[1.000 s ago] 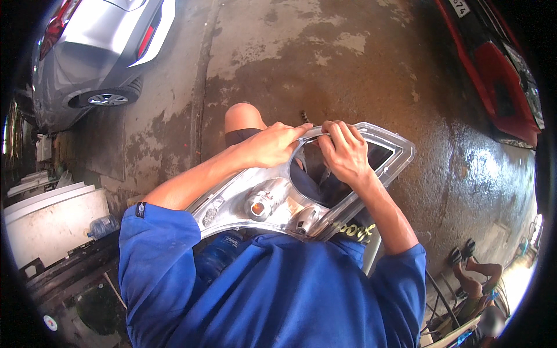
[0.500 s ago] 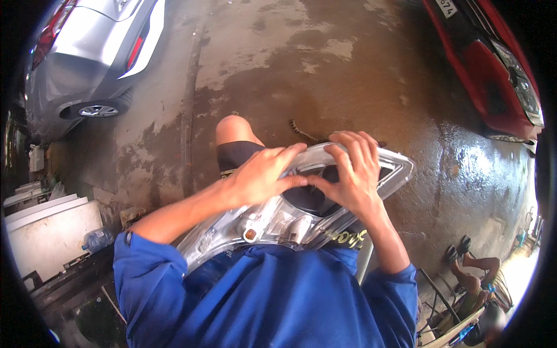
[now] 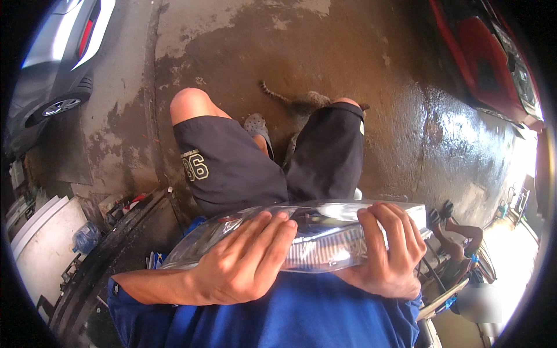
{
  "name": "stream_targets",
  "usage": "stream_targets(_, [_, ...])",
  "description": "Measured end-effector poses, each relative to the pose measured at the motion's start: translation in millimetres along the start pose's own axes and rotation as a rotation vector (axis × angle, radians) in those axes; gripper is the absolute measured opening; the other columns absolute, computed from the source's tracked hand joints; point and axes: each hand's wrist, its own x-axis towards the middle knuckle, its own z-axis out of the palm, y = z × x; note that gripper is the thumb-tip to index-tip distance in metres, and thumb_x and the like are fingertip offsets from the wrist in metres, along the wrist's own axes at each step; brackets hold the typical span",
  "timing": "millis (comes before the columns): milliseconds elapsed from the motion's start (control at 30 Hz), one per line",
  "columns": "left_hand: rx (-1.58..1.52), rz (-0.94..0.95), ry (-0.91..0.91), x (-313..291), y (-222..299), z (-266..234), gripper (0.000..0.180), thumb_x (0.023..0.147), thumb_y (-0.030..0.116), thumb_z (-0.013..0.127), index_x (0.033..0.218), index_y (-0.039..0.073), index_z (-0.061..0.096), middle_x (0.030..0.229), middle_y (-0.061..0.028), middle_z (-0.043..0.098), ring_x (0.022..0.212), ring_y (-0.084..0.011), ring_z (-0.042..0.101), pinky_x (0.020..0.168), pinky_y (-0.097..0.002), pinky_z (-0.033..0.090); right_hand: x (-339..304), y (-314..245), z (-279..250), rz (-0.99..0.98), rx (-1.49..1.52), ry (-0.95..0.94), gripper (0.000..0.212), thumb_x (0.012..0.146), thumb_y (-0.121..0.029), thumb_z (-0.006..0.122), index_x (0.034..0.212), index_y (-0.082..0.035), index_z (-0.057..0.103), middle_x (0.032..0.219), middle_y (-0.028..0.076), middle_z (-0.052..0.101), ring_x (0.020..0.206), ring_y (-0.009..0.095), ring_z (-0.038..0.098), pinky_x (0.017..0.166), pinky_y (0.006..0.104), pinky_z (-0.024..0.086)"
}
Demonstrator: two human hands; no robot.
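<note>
A car headlight (image 3: 325,252) with a clear lens and a ribbed section lies across my lap, close against my blue shirt. My left hand (image 3: 246,261) is laid over its left part, fingers close together along the lens, thumb out of sight. Gripping the right end, my right hand (image 3: 391,249) has its fingers bent over the upper edge and its palm below. The back of the headlight is hidden from view. Beneath and beyond it are my knees in black shorts (image 3: 232,165).
A striped cat (image 3: 301,103) is on the wet floor beyond my knees. A silver car (image 3: 52,64) stands far left, a red car (image 3: 484,64) far right. White panels (image 3: 49,238) and a clear bottle (image 3: 86,238) are at left. Another person's legs (image 3: 464,238) show at right.
The headlight has turned from its back with the sockets to its clear lens and come nearer my body. Both hands moved from its far rim to the lens. My knees show more now.
</note>
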Motion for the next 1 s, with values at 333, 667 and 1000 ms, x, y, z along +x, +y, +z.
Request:
stream_targets(333, [-0.010,0.004,0.020,-2,6,0,0.026,0.095,0.005,0.069,0.116,-0.009,0.072,0.106,-0.0233,0.077,0.097,-0.0373,0.078,0.084,-0.0437,0.067,-17,-5,-6,-0.079,-0.054,-0.006,0.054,0.092,-0.042,0.059,0.100,0.009,0.074,0.091,0.022,0.070,0.082,0.037,0.074,0.071,0.0486,0.064])
stream_targets(667, [-0.020,0.075,0.120,-12,13,-16,0.027,0.095,0.009,0.072,0.119,-0.004,0.071,0.108,-0.0226,0.078,0.100,-0.0381,0.078,0.079,-0.0421,0.068,-34,-24,-14,-0.038,-0.124,0.236,0.073,0.098,-0.066,0.056,0.107,0.005,0.069,0.095,0.021,0.068,0.084,0.039,0.074,0.072,0.0514,0.063])
stream_targets(1000, [0.094,0.234,0.250,-15,10,-31,0.023,0.095,0.011,0.072,0.117,0.005,0.068,0.121,-0.0152,0.074,0.105,-0.0355,0.077,0.081,-0.0390,0.068,-65,-49,21,0.130,-0.327,0.632,0.067,0.084,-0.064,0.078,0.126,-0.016,0.057,0.119,0.006,0.057,0.102,0.029,0.068,0.094,0.0515,0.053])
